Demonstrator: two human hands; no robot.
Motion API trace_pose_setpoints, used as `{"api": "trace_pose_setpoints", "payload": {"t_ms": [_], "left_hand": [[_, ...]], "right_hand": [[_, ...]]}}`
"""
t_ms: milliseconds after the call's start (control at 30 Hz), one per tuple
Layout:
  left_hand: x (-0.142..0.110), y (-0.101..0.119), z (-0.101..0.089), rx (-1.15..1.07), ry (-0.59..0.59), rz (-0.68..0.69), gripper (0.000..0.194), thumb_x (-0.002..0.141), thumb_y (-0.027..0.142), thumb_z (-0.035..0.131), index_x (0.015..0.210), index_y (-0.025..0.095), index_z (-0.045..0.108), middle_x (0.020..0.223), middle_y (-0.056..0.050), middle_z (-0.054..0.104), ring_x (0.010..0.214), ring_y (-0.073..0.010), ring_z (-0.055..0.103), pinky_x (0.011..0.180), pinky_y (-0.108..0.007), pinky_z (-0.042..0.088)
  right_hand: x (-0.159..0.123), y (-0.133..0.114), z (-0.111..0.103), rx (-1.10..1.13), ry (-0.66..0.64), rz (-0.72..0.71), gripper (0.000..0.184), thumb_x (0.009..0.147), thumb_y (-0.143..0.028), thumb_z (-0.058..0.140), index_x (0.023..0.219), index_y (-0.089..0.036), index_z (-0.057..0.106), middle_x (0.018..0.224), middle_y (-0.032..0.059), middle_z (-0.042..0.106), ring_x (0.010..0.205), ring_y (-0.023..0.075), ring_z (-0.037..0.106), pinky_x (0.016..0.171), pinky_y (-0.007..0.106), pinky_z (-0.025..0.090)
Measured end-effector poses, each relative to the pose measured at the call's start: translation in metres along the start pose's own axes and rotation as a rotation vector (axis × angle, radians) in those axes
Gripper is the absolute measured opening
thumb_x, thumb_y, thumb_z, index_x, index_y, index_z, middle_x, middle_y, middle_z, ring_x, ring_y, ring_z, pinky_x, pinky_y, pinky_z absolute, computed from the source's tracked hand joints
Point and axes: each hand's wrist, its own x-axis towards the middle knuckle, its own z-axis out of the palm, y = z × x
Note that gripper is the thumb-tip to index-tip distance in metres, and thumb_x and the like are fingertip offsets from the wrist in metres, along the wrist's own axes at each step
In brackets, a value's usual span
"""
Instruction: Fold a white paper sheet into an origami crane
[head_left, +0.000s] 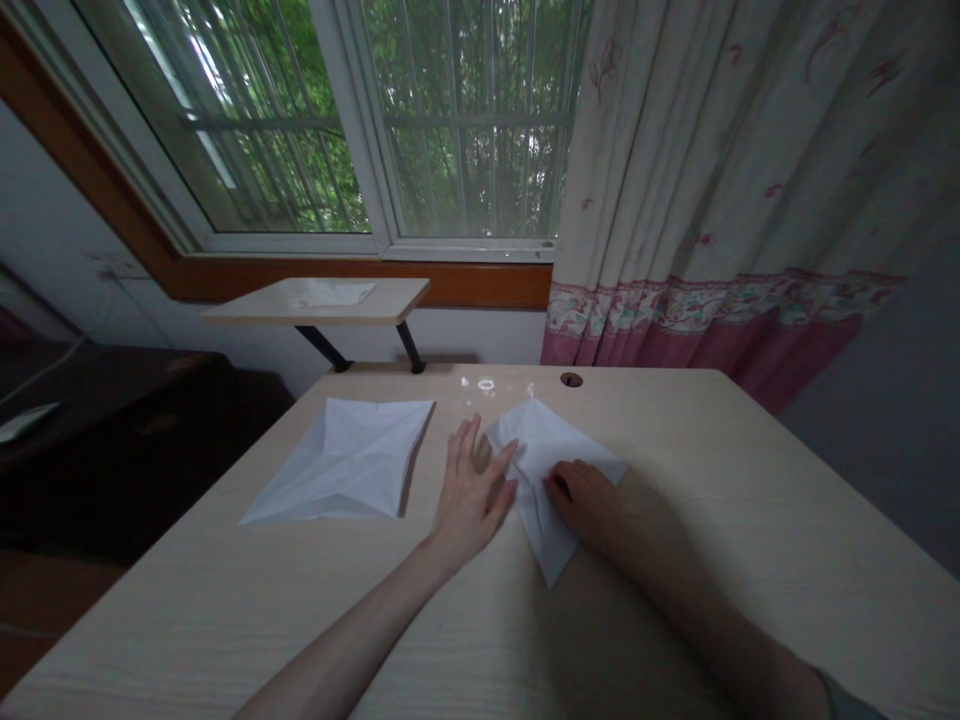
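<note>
A folded sheet of white paper (551,430) lies on the wooden desk in front of me, kite-like in outline, one point facing me. My left hand (476,490) rests at its left side with the fingers spread, thumb and a finger reaching onto the paper's edge. On the right part of the paper is my right hand (589,500), its fingers curled in and the fingertips pressed near the centre crease. Whether those fingertips pinch a flap is hard to make out. Left of my hands lies a second creased white sheet (356,460), opened out and untouched.
The light wooden desk (300,620) has a small raised shelf (270,300) at its back left, with a piece of white paper (334,293) on it. A round cable hole (571,380) sits near the back edge. Behind are a barred window and a curtain (675,200).
</note>
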Motion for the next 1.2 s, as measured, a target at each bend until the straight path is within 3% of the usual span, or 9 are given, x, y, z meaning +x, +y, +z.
{"api": "trace_pose_setpoints", "payload": {"t_ms": [167, 300, 433, 600, 700, 833, 1000, 1200], "left_hand": [[0.000, 0.004, -0.003, 0.032, -0.071, 0.087, 0.034, 0.093, 0.022, 0.058, 0.126, 0.030, 0.061, 0.162, -0.007, 0.011, 0.147, -0.0365, 0.015, 0.115, -0.068, 0.010], [0.000, 0.005, -0.004, 0.022, -0.033, 0.092, 0.020, 0.093, 0.025, 0.057, 0.110, 0.024, 0.067, 0.155, -0.009, 0.028, 0.145, -0.0348, 0.021, 0.116, -0.067, 0.008], [-0.001, 0.005, -0.005, 0.005, 0.003, 0.071, 0.014, 0.092, 0.027, 0.057, 0.095, 0.021, 0.069, 0.146, -0.010, 0.044, 0.143, -0.0337, 0.027, 0.117, -0.067, 0.007], [0.000, 0.001, -0.003, -0.049, -0.035, 0.110, 0.018, 0.095, 0.025, 0.052, 0.084, 0.021, 0.065, 0.125, -0.005, 0.064, 0.127, -0.0265, 0.050, 0.118, -0.063, 0.012], [0.000, -0.001, 0.001, -0.146, -0.087, 0.128, 0.020, 0.097, 0.026, 0.049, 0.082, 0.020, 0.062, 0.111, -0.005, 0.069, 0.110, -0.0213, 0.061, 0.117, -0.054, 0.029], [-0.002, -0.001, 0.004, -0.204, -0.207, 0.050, 0.009, 0.091, 0.026, 0.056, 0.094, 0.020, 0.062, 0.103, -0.006, 0.070, 0.099, -0.0208, 0.064, 0.099, -0.042, 0.050], [-0.004, 0.000, 0.004, -0.156, -0.330, 0.027, 0.029, 0.085, 0.020, 0.058, 0.114, 0.022, 0.063, 0.111, -0.004, 0.071, 0.104, -0.0230, 0.065, 0.095, -0.040, 0.050], [-0.002, 0.000, 0.004, -0.098, -0.364, 0.029, 0.027, 0.094, 0.034, 0.057, 0.118, 0.024, 0.064, 0.117, -0.003, 0.072, 0.107, -0.0214, 0.067, 0.101, -0.042, 0.045]], "right_hand": [[0.000, -0.001, 0.001, -0.015, 0.024, 0.012, 0.024, 0.097, -0.023, 0.044, 0.077, -0.021, 0.058, 0.075, 0.0042, 0.066, 0.070, 0.0187, 0.062, 0.067, 0.032, 0.043], [0.000, -0.001, 0.002, -0.026, 0.030, 0.015, 0.025, 0.097, -0.022, 0.043, 0.078, -0.022, 0.058, 0.077, 0.0044, 0.067, 0.071, 0.0193, 0.063, 0.067, 0.032, 0.045], [0.001, -0.001, 0.002, -0.023, 0.030, 0.010, 0.023, 0.096, -0.022, 0.045, 0.076, -0.023, 0.057, 0.076, 0.0039, 0.066, 0.071, 0.0196, 0.063, 0.066, 0.032, 0.045], [0.001, -0.002, -0.002, -0.026, 0.033, -0.003, 0.022, 0.096, -0.021, 0.045, 0.078, -0.022, 0.056, 0.075, 0.0038, 0.066, 0.071, 0.0197, 0.063, 0.068, 0.032, 0.045], [0.001, -0.003, -0.003, -0.025, 0.029, -0.015, 0.023, 0.096, -0.020, 0.044, 0.077, -0.021, 0.057, 0.074, 0.0038, 0.066, 0.071, 0.0195, 0.062, 0.068, 0.032, 0.045], [-0.001, -0.001, -0.003, -0.014, 0.015, -0.045, 0.023, 0.095, -0.017, 0.044, 0.077, -0.021, 0.057, 0.074, 0.0038, 0.065, 0.070, 0.0194, 0.062, 0.067, 0.032, 0.046], [-0.003, 0.004, -0.003, 0.045, -0.009, -0.073, 0.020, 0.093, -0.015, 0.045, 0.081, -0.021, 0.060, 0.080, 0.0041, 0.066, 0.077, 0.0195, 0.063, 0.071, 0.032, 0.048], [0.000, 0.008, -0.019, 0.005, -0.061, -0.213, 0.015, 0.094, -0.017, 0.051, 0.099, -0.019, 0.065, 0.104, 0.0092, 0.068, 0.100, 0.0248, 0.062, 0.091, 0.042, 0.050]]}}
